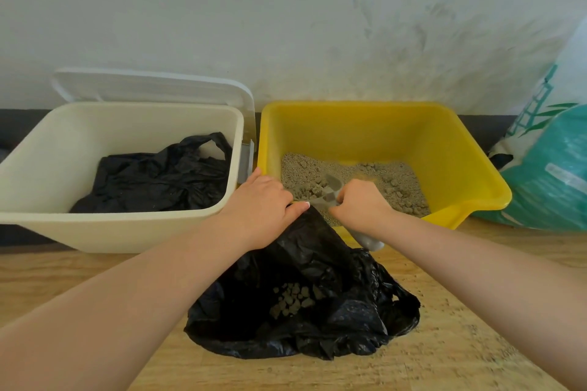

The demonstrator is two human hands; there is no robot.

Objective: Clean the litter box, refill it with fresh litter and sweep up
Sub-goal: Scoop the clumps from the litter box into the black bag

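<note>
My left hand [265,200] pinches the rim of the black bag [305,301], holding it up against the yellow litter box [374,133]. My right hand [362,203] has its fingers curled round the grey scoop [330,187], down in the litter [394,181]; clumps [290,300] lie in the bag on the floor.

Wooden floor [444,343] (litter-strewn) bears cream bin [111,232], yellow box [460,200], black bag [317,327].

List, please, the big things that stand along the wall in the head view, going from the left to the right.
Cream bin with a black bag inside → yellow litter box holding litter → teal and white litter sack.
</note>
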